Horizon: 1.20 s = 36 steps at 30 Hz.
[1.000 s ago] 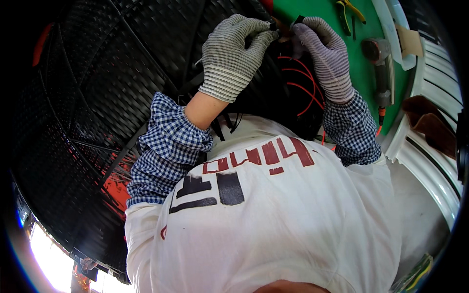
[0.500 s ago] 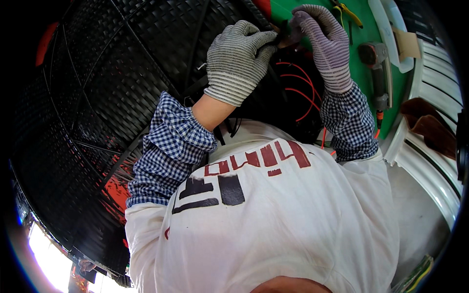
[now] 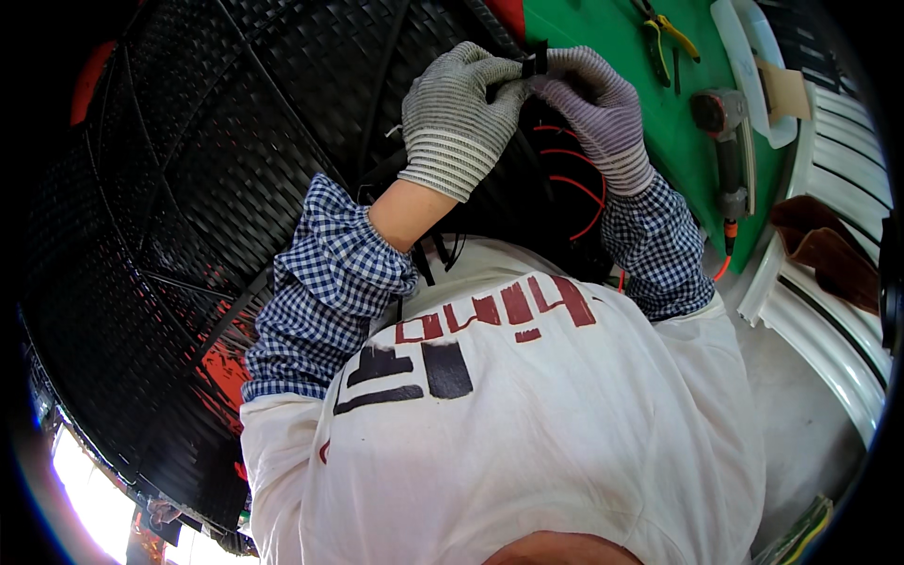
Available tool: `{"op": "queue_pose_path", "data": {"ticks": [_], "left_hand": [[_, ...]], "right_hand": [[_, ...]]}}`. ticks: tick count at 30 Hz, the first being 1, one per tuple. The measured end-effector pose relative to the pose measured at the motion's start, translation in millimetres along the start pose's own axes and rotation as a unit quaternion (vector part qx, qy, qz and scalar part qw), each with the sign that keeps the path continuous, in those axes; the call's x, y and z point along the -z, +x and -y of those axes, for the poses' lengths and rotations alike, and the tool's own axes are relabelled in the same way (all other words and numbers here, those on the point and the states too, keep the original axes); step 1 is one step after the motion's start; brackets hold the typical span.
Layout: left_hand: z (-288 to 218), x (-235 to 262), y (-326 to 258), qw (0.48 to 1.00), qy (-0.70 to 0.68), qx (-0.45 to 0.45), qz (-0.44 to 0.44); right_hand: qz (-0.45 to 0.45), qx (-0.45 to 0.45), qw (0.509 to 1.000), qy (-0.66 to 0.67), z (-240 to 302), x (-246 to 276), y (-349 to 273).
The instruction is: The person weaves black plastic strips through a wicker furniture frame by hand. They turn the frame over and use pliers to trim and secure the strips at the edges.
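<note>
My left hand (image 3: 459,118), in a striped knit glove, bends over the edge of a large black woven wicker piece (image 3: 292,75), thumb and fingers pinched together. From the right comes my right hand (image 3: 599,111), gloved alike, its fingers closed at the left fingertips. Between the two hands shows a short piece of black flat strip (image 3: 535,63), gripped by both. Where the strip runs beyond the fingers is hidden against the dark weave. A thin red air hose (image 3: 586,185) loops below the right hand.
On the green surface (image 3: 603,28) at the right lie yellow-handled pliers (image 3: 676,36) and a power tool (image 3: 725,141). Beyond them are a whitish tray (image 3: 744,56), a cardboard piece (image 3: 783,91) and a brown leather-like item (image 3: 821,247) on pale ribbed panels (image 3: 852,132).
My right hand has come down and left, closing in on my left fingertips. The black strip now stands visible between the hands. My left hand has barely shifted.
</note>
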State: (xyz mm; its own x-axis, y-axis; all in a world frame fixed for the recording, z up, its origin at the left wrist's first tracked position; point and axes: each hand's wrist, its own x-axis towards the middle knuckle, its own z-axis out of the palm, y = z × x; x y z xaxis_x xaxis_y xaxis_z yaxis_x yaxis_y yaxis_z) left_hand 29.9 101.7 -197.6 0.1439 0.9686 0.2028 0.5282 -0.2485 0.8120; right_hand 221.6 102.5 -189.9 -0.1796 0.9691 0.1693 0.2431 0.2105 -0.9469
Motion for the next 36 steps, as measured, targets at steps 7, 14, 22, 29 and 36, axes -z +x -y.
{"op": "queue_pose_path", "data": {"ticks": [7, 14, 22, 29, 36], "left_hand": [[-3, 11, 10, 1.0, -0.003, -0.004, -0.004], [-25, 32, 19, 0.998, -0.05, 0.04, 0.013], [-29, 43, 10, 0.996, -0.072, 0.041, 0.01], [-28, 44, 1, 0.994, -0.089, 0.062, 0.019], [-26, 39, 2, 0.995, -0.072, 0.061, 0.014]], "right_hand": [[0.012, 0.036, 0.999, 0.001, 16, -2, 27], [0.037, 0.028, 0.999, -0.029, 53, 0, 39], [-0.039, 0.126, 0.79, -0.599, 60, 48, 143], [0.111, -0.104, 0.792, -0.591, 45, 69, 192], [-0.074, 0.075, 0.857, -0.505, 34, 83, 179]]}}
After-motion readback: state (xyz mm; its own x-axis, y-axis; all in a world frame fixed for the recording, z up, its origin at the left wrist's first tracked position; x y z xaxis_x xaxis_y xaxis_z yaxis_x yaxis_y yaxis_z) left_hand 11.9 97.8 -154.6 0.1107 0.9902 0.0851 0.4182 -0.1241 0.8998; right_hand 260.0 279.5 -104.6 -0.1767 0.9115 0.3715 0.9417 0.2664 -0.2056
